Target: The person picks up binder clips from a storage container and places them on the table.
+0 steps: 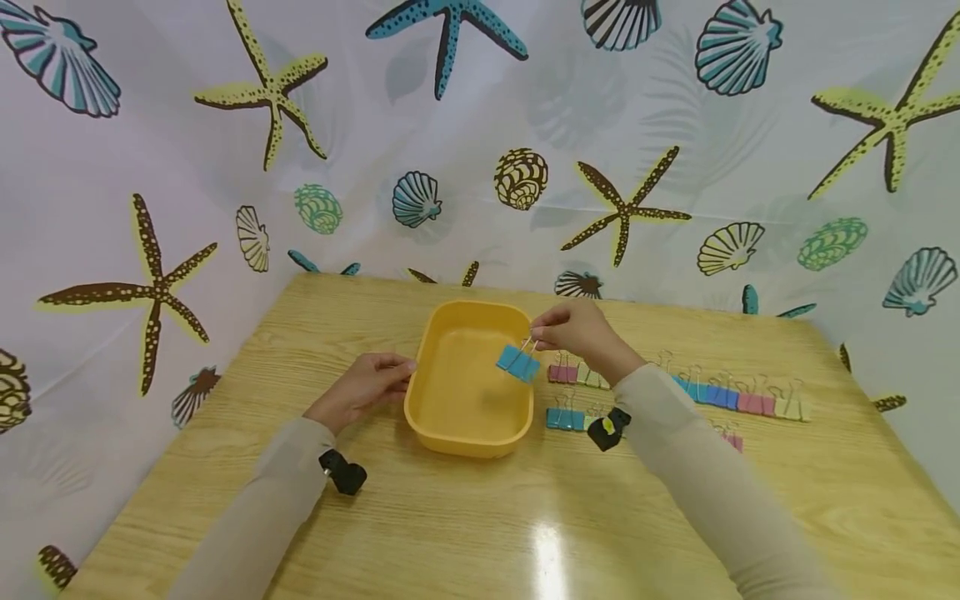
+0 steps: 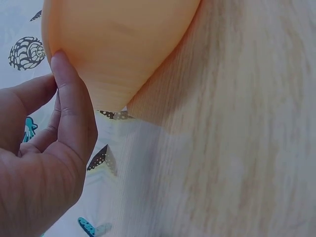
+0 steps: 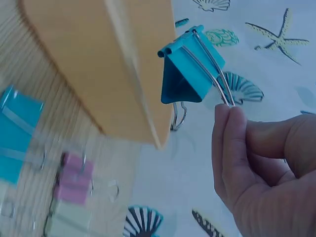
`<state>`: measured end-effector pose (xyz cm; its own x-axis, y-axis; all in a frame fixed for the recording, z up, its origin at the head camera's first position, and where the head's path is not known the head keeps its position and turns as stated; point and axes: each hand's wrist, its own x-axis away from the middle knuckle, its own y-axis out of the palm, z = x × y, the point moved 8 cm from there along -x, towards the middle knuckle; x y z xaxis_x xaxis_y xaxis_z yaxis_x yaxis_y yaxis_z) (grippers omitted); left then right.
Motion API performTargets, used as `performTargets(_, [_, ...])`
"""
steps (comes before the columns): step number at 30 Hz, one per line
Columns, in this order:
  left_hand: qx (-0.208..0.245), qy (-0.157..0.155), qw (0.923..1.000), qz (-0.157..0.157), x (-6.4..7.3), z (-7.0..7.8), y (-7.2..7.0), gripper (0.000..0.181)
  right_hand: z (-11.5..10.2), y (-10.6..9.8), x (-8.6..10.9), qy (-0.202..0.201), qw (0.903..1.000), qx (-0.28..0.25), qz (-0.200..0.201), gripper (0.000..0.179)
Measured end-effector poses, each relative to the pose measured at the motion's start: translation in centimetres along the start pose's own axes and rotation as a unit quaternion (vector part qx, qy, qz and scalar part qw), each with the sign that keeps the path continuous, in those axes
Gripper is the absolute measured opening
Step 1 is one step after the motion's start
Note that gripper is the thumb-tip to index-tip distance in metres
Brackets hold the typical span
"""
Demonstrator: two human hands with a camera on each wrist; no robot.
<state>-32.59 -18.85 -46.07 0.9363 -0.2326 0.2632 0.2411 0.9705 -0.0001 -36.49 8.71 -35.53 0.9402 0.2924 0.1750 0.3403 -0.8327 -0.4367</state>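
Observation:
In the head view my right hand [image 1: 576, 331] pinches a blue binder clip [image 1: 518, 363] by its wire handles, over the right side of a yellow plastic bin [image 1: 468, 446]. The right wrist view shows thumb and fingertips together on the handle ends of the blue binder clip [image 3: 195, 69], its body tilted away from my right hand [image 3: 269, 163]. Against the bin's left wall rests my left hand [image 1: 366, 385]. In the left wrist view, the index fingertip of my left hand [image 2: 54, 133] touches the outer wall of the bin [image 2: 123, 49], with the fingers gently bent.
Binder clips stand in rows right of the bin: a pink clip [image 1: 562, 372], a blue one [image 1: 564, 419], and several more, including a yellow one [image 1: 792, 407]. My right forearm covers part of the rows. A patterned cloth [image 1: 465, 233] hangs behind the wooden table [image 1: 420, 525].

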Motion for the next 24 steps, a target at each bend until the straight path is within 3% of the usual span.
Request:
performTargets(7, [-0.005, -0.003, 1.0, 0.0, -0.2, -0.2, 0.1, 0.04, 2.2, -5.0, 3.3, 0.0, 0.9997, 0.019, 0.014, 0.032])
performTargets(11, [-0.006, -0.003, 1.0, 0.002, -0.3, -0.1, 0.1, 0.041, 3.8, -8.0, 5.3, 0.008, 0.9978, 0.061, 0.026, 0.032])
performTargets(15, [-0.006, -0.004, 1.0, 0.004, -0.4, -0.3, 0.3, 0.04, 6.3, -11.2, 7.7, 0.011, 0.9938, 0.104, 0.038, 0.034])
performTargets(21, [-0.004, -0.008, 1.0, -0.004, -0.6, -0.4, 0.5, 0.04, 11.0, -16.3, 11.5, 0.022, 0.989, 0.13, 0.066, 0.034])
performTargets(24, [0.0, -0.007, 0.9999, -0.009, -0.6, -0.4, 0.3, 0.039, 12.9, -18.5, 12.8, 0.042, 0.9786, 0.184, 0.081, 0.037])
